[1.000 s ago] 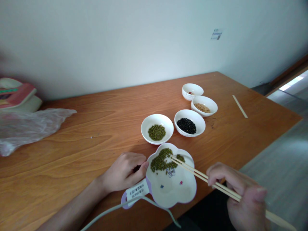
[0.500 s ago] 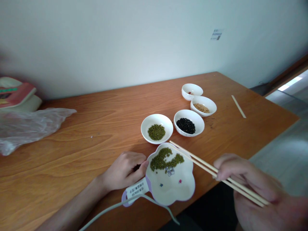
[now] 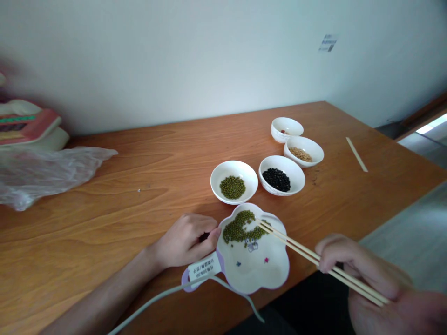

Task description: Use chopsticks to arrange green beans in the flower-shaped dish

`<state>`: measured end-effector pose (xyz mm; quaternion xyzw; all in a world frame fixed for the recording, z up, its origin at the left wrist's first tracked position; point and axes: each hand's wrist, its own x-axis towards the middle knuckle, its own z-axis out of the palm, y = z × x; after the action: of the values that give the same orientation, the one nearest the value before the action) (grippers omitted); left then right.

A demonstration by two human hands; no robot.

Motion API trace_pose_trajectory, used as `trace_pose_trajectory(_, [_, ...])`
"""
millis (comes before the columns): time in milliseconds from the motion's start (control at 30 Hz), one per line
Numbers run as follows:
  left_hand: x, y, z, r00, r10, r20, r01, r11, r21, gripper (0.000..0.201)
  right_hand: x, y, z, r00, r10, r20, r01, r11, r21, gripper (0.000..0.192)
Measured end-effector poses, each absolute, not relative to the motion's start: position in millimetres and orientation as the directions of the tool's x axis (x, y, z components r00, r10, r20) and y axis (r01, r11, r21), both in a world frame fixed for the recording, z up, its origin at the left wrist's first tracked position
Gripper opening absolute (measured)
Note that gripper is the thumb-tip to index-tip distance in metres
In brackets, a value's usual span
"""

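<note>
A flower-shaped dish (image 3: 258, 272) with a lilac rim and a labelled handle lies at the table's front edge, and mung beans (image 3: 237, 228) are gathered in its far part. My left hand (image 3: 190, 239) rests beside it, closed, thumb and fingers pinching its left rim. In my right hand (image 3: 363, 270) is a pair of chopsticks (image 3: 303, 251), their tips low in the dish at the beans. No bean can be made out between the tips. Just behind stands a white bowl (image 3: 218, 174) of mung beans.
Further right are a bowl (image 3: 298, 174) of black beans, a bowl (image 3: 317, 151) of tan beans and a bowl (image 3: 291, 124) with a few reddish bits. A pale strip (image 3: 356, 154) lies at right, a plastic bag (image 3: 63, 172) at left. A pale cord (image 3: 157, 298) crosses the dish's handle.
The chopstick tips have moved from over the dish's far rim down to the beans inside it. The whole view has shifted slightly; my left hand keeps its hold on the rim.
</note>
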<state>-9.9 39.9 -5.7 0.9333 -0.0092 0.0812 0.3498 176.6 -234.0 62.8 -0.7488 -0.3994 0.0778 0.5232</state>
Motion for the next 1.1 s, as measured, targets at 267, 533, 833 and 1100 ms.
trace_pose_trajectory(267, [-8.6,40.9,-6.0,0.986,0.037,0.164,-0.08,-0.751,0.656,0.032,170.3,-214.2,59.9,0.665,0.705,0.247,0.494,-0.167,-0.853,0.091])
trace_pose_trajectory(533, [-9.9,40.1,-6.3,0.988,0.035,0.15,-0.073,-0.754,0.653,0.033,178.8,-224.7,44.8,0.587,0.779,0.219,0.529,-0.164,-0.833,0.091])
trace_pose_trajectory(833, [-8.8,40.5,-6.3,0.988,0.036,0.15,-0.07,-0.76,0.646,0.033,184.3,-233.1,42.0,0.581,0.77,0.264,0.543,-0.125,-0.83,0.089])
trace_pose_trajectory(1100, [-9.5,39.9,-5.6,0.987,0.035,0.158,-0.076,-0.761,0.644,0.033,172.4,-231.2,57.7,0.66,0.688,0.301,0.524,-0.135,-0.841,0.086])
